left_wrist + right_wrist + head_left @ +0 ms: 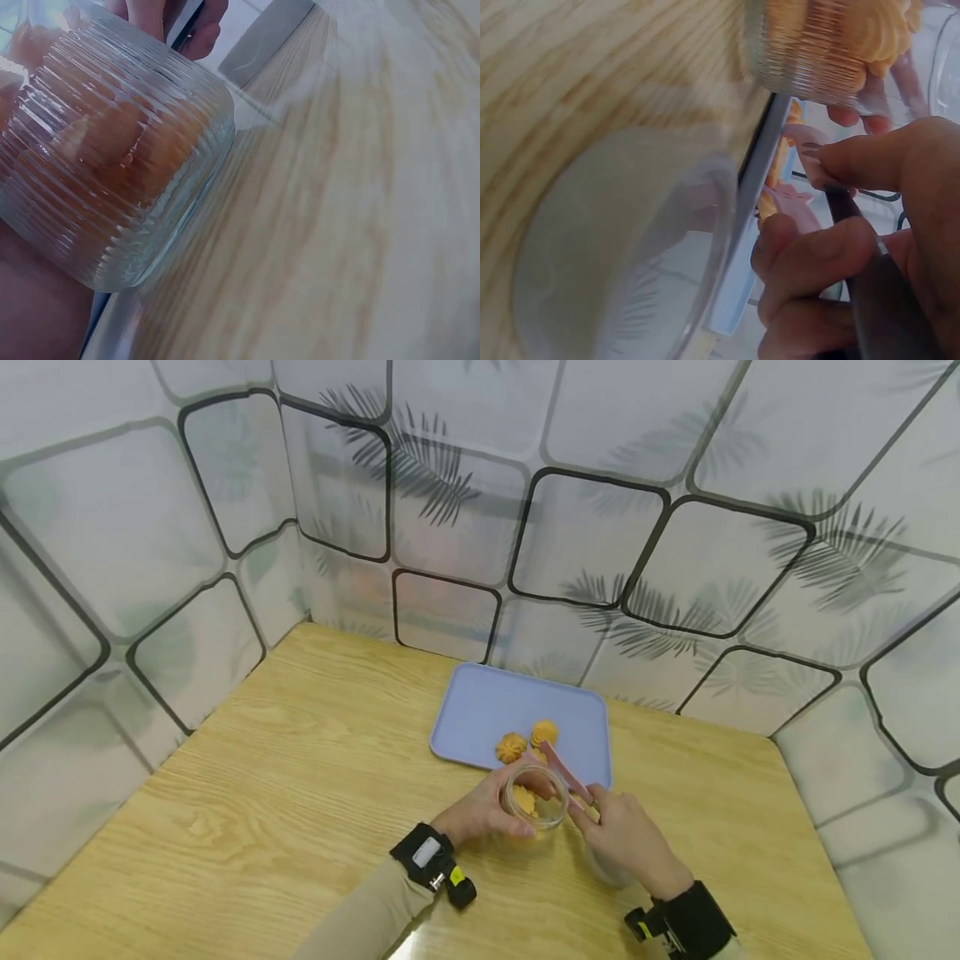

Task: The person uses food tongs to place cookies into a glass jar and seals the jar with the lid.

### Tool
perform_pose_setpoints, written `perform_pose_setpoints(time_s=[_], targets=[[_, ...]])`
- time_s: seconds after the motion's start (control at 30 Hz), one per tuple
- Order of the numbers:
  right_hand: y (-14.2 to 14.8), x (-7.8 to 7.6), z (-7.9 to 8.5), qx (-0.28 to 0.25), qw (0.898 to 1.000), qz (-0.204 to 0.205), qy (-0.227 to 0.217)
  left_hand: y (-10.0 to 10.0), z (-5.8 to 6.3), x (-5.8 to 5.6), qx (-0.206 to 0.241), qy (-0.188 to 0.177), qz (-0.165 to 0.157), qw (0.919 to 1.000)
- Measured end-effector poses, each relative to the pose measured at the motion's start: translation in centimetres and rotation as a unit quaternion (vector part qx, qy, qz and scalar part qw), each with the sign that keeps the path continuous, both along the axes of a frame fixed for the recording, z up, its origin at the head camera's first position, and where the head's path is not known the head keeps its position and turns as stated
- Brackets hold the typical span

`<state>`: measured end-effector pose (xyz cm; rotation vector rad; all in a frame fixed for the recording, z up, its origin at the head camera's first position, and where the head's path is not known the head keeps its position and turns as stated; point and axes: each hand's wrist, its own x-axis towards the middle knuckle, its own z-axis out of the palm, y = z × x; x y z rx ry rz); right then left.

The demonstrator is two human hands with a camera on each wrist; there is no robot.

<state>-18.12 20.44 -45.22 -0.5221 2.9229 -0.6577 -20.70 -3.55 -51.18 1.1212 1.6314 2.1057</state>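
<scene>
Head view looks down; wrist views share the jar [161, 187] close up.

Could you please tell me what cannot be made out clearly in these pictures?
Cookies in the glass jar: number unclear; its ridged glass distorts them in the left wrist view.
Third cookie on the blue tray: full shape unclear; the pink tongs partly hide it in the head view.
Translucent vessel: the bottom edge cuts it off in the right wrist view, and the right hand partly covers it in the head view.

Ribbed jar [127, 169] w/ cookies [105, 139].
</scene>
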Motion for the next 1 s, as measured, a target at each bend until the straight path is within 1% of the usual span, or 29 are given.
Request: perform_pose_setpoints(time_s=[0.13, 0.23, 0.3, 0.4, 0.53, 0.63, 0.73, 0.87, 1.0], targets=[[0.1, 0.0, -0.1, 0.003, 1.0, 0.01, 0.023, 0.0, 0.2, 0.0, 0.001, 0.007, -0.005, 1.0], [0.4, 0.1, -0.3, 0.003, 0.999, 0.013, 0.043, 0.0, 0.2, 0.1, -0.002, 0.004, -0.008, 1.0], [0.6, 0.3, -0.4, 0.001, 0.999, 0.011, 0.047, 0.0, 0.1, 0.1, -0.006, -0.002, -0.008, 1.0], [1.0, 0.4, -0.4, 0.001, 0.999, 0.005, 0.038, 0.0, 0.1, 0.1, -0.007, -0.006, -0.009, 0.9999], [1.3, 0.7, -0.1, -0.017, 0.999, 0.003, 0.033, 0.0, 0.2, 0.0, -0.008, -0.003, -0.008, 0.9999], [1.5, 1.1, 0.2, -0.038, 0.998, 0.008, 0.049, 0.0, 0.2, 0.0, -0.008, -0.003, -0.006, 0.9999], [1.6, 1.6, 0.6, -0.047, 0.997, 0.015, 0.065, -0.1, 0.2, 0.0, -0.011, -0.006, -0.003, 0.9999], [1.6, 2.3, 1.4, -0.058, 0.997, 0.008, 0.055, -0.1, 0.3, 0.1, -0.009, -0.008, -0.003, 0.9999], [1.9, 2.9, 2.5, -0.065, 0.997, -0.01, 0.032, -0.1, 0.3, 0.2, -0.007, -0.011, -0.004, 0.9999]])
